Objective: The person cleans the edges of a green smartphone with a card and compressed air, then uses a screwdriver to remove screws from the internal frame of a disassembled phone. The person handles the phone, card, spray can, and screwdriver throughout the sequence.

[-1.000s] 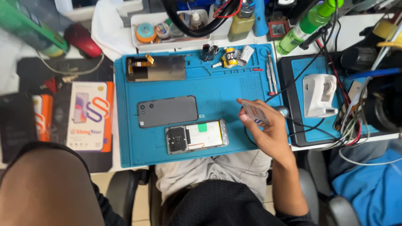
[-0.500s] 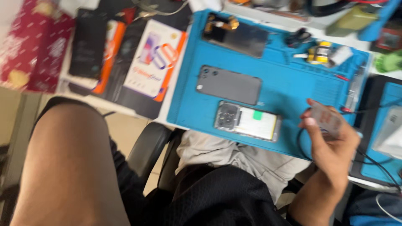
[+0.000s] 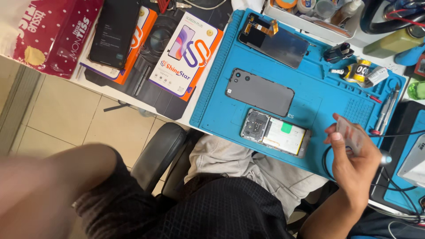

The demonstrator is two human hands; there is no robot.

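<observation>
The right hand (image 3: 354, 161) pinches a small clear plastic piece (image 3: 349, 135) over the near right edge of the blue rubber work mat (image 3: 221, 102), just beside the opened grey phone (image 3: 275, 132); the left hand is out of view.

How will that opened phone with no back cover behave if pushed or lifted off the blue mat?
The opened phone lies flat on the blue mat, so it would probably slide rather than tip or roll. It looks stiff, likely lifting as one piece. Its insides are exposed, so it is probably fragile on top; edge grips seem safer. The right hand holds a small clear piece nearby.
</observation>
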